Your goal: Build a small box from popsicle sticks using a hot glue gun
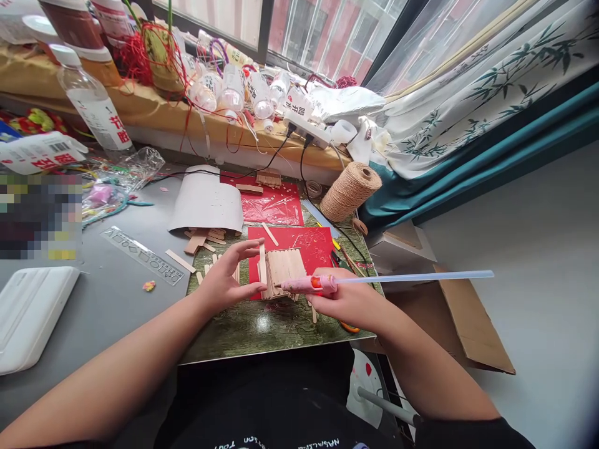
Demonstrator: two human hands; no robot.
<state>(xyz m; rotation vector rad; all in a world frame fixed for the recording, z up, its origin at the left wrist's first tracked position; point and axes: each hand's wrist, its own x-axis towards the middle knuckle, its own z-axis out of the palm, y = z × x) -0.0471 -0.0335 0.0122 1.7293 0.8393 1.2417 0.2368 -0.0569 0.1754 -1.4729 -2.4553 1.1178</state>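
My right hand (349, 300) is closed round a pink hot glue gun (309, 285), its nozzle pointing left at the edge of a panel of wooden sticks (283, 268). A long clear glue stick (416, 277) juts out of the gun to the right. My left hand (229, 274) steadies the stick panel from the left, thumb and fingers pinching its near left edge, index finger stretched along the top. The panel lies on a red sheet (311, 246) over a green cutting mat (262, 327).
Loose wooden sticks (201, 240) and curled white card (206, 202) lie behind my left hand. A twine spool (349, 190), a ruler (143, 255), a white tray (30, 315), bottles and a power strip (306, 128) line the sill. A cardboard box (461, 321) stands to the right.
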